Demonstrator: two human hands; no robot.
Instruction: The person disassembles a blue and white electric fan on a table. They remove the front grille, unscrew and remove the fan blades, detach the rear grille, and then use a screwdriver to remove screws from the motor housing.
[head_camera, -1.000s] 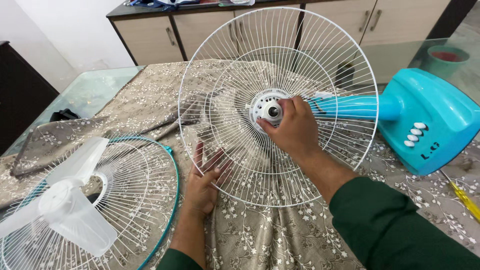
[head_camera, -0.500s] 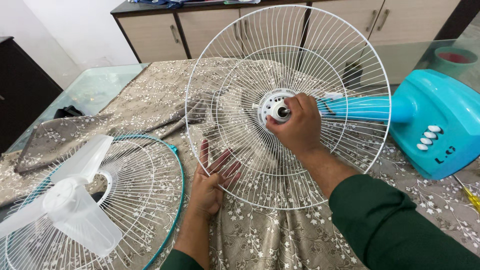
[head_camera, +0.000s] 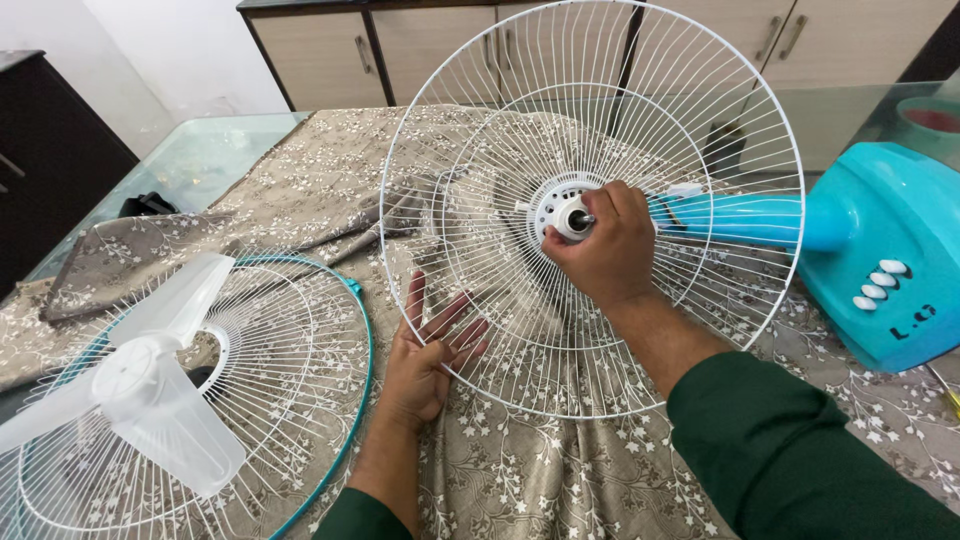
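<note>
White wire fan guard (head_camera: 600, 330) stands upright on the floral tablecloth (head_camera: 500, 470), mounted on the turquoise fan (head_camera: 880, 250) lying on its side. Right hand (head_camera: 600, 250) pinches the white nut (head_camera: 574, 217) at the hub. Left hand (head_camera: 425, 355), fingers spread open, braces the guard's lower rim. Clear fan blade (head_camera: 140, 390) rests on second guard (head_camera: 300, 400), left.
</note>
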